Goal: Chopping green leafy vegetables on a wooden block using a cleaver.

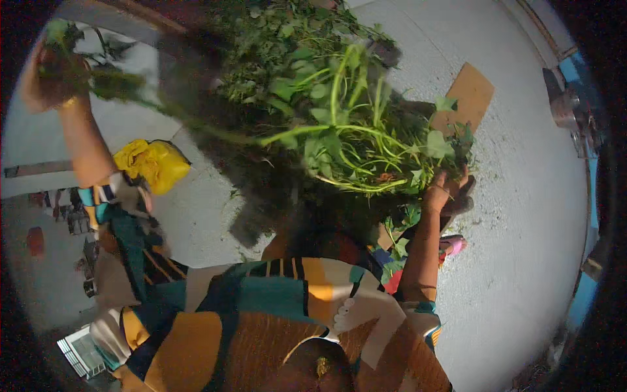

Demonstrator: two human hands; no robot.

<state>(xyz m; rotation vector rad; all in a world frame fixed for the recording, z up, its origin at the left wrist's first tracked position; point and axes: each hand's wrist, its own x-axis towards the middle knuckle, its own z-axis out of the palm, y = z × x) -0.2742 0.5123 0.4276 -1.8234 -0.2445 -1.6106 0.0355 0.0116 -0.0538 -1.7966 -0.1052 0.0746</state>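
At the far upper left, my left hand (61, 78) is raised and closed around the end of a long green vine (296, 131). The vine stretches, partly blurred, towards the middle of the view. My right hand (441, 192) is at the right end of a bundle of leafy vines (362, 157) with pale green stems and broad leaves. Its fingers are partly hidden by leaves and appear to hold the bundle. Beneath and beyond lies a large heap of leafy greens (279, 54), with its near side in deep shadow.
A yellow plastic bag (156, 164) rests on the pale floor (519, 196) at left. A piece of brown cardboard (468, 95) lies beyond my right hand. Scraps of leaf litter the floor there. Metal vessels (570, 115) stand by the blue edge at far right. A pink sandal (456, 245) shows near my right forearm.
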